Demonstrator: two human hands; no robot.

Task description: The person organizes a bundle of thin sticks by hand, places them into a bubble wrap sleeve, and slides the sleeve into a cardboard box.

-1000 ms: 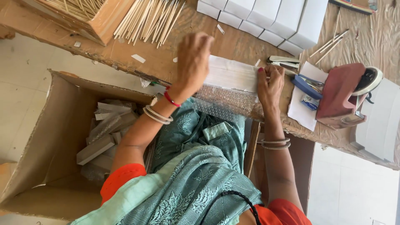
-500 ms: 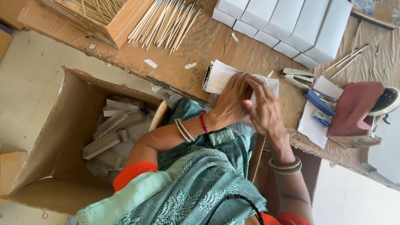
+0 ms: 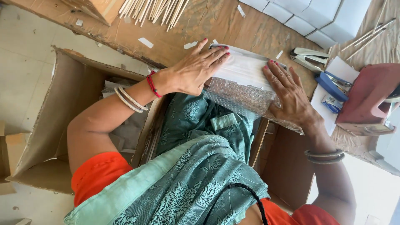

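Under our two hands, in the single head view, lies one flat white packet [image 3: 246,68] on the brown work surface [image 3: 216,23], its near edge resting on one sheet of clear bubble wrap [image 3: 243,98] that hangs over the table's edge toward our lap. Our left hand [image 3: 196,68] lies flat and released, fingers spread, pressing on the packet's left end; it grasps nothing. Our right hand [image 3: 289,93] is likewise flat and open, palm on the bubble wrap and fingertips on the packet's right end. The packet looks long, thin and rectangular, plain white with faint lengthwise creases, and sits between both hands.

Beyond the left hand we count one loose heap of thin pale sticks [image 3: 154,8], too many to number. Beyond the right hand stand about six white boxes [image 3: 316,16] in a row. Just right of the right hand we see one metal stapler [image 3: 310,58], one blue tool [image 3: 331,85] and one dark red holder [image 3: 366,100]. Left of the left arm sits one open cardboard carton [image 3: 46,121].
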